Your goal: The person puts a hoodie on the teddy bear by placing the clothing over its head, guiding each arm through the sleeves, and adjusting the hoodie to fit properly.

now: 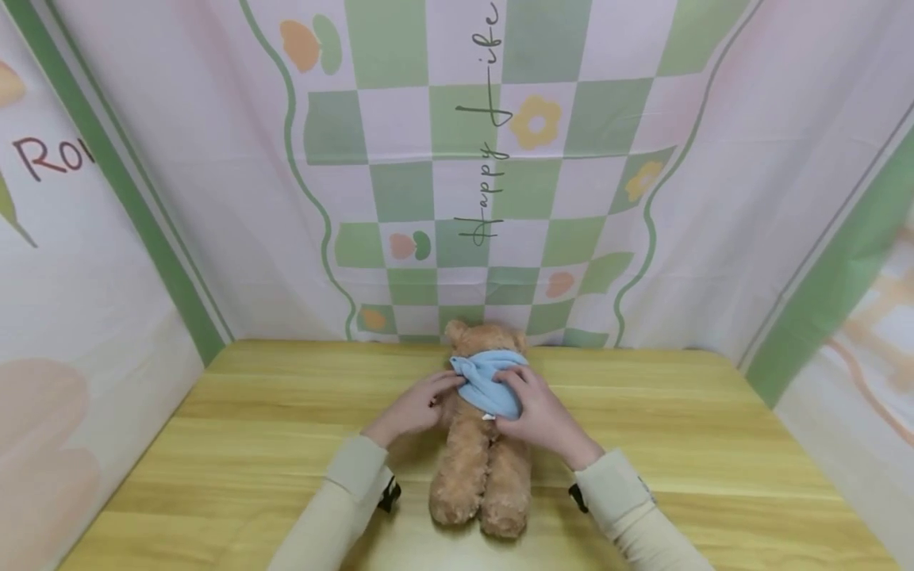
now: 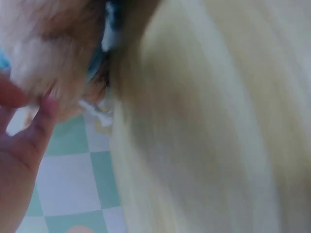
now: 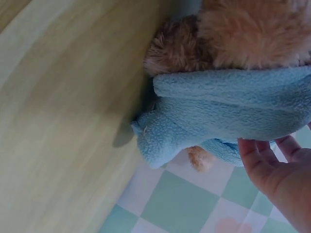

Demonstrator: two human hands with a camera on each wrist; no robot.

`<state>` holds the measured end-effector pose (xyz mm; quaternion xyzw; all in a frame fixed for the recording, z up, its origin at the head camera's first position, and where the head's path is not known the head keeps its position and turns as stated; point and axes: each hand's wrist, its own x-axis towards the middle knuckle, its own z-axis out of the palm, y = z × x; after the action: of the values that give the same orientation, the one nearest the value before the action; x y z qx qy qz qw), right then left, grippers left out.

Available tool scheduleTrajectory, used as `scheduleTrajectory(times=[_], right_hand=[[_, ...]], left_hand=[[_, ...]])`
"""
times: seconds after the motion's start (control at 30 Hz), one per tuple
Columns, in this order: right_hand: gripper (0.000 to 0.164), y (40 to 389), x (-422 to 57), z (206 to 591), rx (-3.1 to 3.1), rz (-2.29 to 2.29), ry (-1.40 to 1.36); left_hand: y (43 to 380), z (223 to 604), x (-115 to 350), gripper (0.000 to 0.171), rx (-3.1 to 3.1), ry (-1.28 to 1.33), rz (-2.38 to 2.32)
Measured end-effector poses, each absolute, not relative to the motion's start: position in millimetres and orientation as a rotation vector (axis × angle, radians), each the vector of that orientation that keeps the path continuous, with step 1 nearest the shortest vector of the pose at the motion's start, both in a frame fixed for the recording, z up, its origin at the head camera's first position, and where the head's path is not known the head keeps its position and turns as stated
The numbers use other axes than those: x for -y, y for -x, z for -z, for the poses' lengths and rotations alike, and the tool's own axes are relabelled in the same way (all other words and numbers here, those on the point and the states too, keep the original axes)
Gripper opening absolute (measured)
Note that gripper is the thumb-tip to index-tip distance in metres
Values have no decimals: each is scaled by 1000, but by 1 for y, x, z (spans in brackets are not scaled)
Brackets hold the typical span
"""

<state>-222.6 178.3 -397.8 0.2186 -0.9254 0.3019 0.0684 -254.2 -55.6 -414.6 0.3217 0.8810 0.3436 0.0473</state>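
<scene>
A brown plush teddy bear lies on the table with its legs towards me and its head at the far end. Light blue fleece clothing is bunched about its upper body, and a small white tag shows below its hem. At the bear's left side my left hand pinches the plush between thumb and finger; the left wrist view shows these fingertips at the fur. My right hand grips the blue clothing at its right side, fingers bent over the fabric.
The wooden table reaches back to a hanging cloth with green and white checks. More printed cloth hangs along both sides. The bear's head almost meets the back cloth.
</scene>
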Motion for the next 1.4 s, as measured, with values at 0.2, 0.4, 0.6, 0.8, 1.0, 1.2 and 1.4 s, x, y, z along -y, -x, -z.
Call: scheduleTrajectory(times=[0.2, 0.4, 0.6, 0.8, 1.0, 1.2, 1.4], right_hand=[[50, 223, -175, 402, 2776, -904, -664], [46, 223, -170, 403, 2791, -854, -651], [47, 224, -169, 404, 2800, -863, -607], [47, 223, -171, 404, 2772, -941, -569], [50, 222, -171, 402, 2716, -964, -550], [55, 218, -169, 400, 2727, -967, -547], [66, 215, -170, 401, 2673, -957, -687]], left_hand=[[257, 413, 61, 61, -2661, -1162, -935], [254, 419, 58, 49, -2857, -1253, -745], [251, 431, 52, 30, -3087, -1228, -650], [248, 438, 50, 27, -3225, -1238, -644], [244, 434, 45, 22, -3408, -1233, -660], [239, 433, 52, 21, -3456, -1249, -600], [230, 429, 57, 17, -3418, -1105, -438]])
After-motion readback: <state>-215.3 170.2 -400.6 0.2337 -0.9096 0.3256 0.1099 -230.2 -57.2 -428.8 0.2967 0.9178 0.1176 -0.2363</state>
